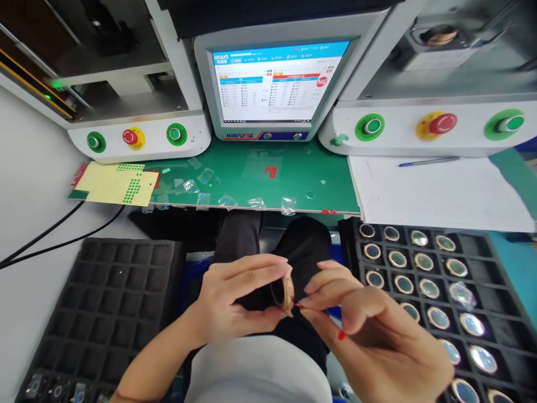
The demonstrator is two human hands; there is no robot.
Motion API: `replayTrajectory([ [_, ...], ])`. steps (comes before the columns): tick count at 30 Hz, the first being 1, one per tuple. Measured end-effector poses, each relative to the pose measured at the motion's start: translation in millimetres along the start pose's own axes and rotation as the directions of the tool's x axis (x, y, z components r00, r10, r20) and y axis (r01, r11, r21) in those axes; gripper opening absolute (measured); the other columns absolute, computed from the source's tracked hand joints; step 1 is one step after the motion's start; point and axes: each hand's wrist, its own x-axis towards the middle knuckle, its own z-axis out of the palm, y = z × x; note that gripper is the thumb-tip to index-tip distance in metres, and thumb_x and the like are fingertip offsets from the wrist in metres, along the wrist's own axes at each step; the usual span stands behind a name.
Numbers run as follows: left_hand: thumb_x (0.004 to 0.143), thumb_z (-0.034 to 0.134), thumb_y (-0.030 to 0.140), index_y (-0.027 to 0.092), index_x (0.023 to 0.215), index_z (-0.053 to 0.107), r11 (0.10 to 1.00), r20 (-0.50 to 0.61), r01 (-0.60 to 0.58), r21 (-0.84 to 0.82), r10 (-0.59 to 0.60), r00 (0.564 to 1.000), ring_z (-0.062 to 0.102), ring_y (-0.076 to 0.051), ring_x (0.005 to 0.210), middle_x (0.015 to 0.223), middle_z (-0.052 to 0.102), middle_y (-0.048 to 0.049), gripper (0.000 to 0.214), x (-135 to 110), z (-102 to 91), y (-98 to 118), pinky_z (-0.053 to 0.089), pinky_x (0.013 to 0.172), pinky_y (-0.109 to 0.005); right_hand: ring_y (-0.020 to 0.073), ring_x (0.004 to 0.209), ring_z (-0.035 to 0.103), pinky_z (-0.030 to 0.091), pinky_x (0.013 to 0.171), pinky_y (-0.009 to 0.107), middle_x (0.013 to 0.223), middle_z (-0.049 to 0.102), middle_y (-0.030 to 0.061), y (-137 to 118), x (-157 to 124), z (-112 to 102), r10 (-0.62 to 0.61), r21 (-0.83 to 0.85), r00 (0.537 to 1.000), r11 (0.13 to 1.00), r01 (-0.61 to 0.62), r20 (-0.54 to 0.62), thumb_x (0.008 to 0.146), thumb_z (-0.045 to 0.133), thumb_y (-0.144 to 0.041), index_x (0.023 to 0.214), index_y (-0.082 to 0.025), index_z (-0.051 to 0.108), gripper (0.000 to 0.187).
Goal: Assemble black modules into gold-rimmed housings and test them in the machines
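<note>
A round gold-coloured watch case (pixel 288 291) is held on edge above my lap, between the thumb and fingers of my left hand (pixel 235 294). My right hand (pixel 361 319) is close beside it, thumb and forefinger pinched at the case's side on a tiny red sticker (pixel 297 304). Part of that sticker is hidden by the fingertips. A second red sticker (pixel 342 335) clings to my right thumb. To the right, a black foam tray (pixel 470 244) bears several similar round watch cases (pixel 429 288), one under clear film.
At left lies a black compartment tray (pixel 121 288) with several small parts in its near row. The green bench (pixel 235 162) carries clear film scraps, yellow sticker sheets (pixel 121 184), and white paper (pixel 436 190) with a pen (pixel 428 161). Behind stand a monitor (pixel 272 84) and button panels (pixel 138 137).
</note>
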Motion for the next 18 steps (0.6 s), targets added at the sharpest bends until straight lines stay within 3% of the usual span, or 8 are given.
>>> replayTrajectory([
  [8,0.084,0.075,0.018,0.012,0.121,0.066,0.999,0.022,-0.050,0.018,0.050,0.999,0.074,-0.018,0.096,0.113,0.073,-0.0159,0.039,0,4.5,-2,0.062,0.083,-0.022,0.0102,0.077,0.066,0.043,0.106,0.034,0.077,0.068,-0.0078,-6,4,0,0.037,-0.007,0.999,0.999,-0.037,-0.020,0.079,0.064,0.005,0.073,-0.021,0.041,0.035],
  [18,0.089,0.069,0.020,0.015,0.123,0.065,0.992,0.063,-0.093,0.081,0.088,0.994,0.075,-0.018,0.091,0.108,0.075,-0.0135,0.034,7,0.8,1,0.064,0.077,-0.023,0.0144,0.071,0.064,0.045,0.101,0.047,0.074,0.066,-0.0062,-16,3,2,0.117,-0.047,0.992,0.992,-0.119,-0.043,0.081,0.063,0.002,0.068,-0.021,0.036,0.037],
])
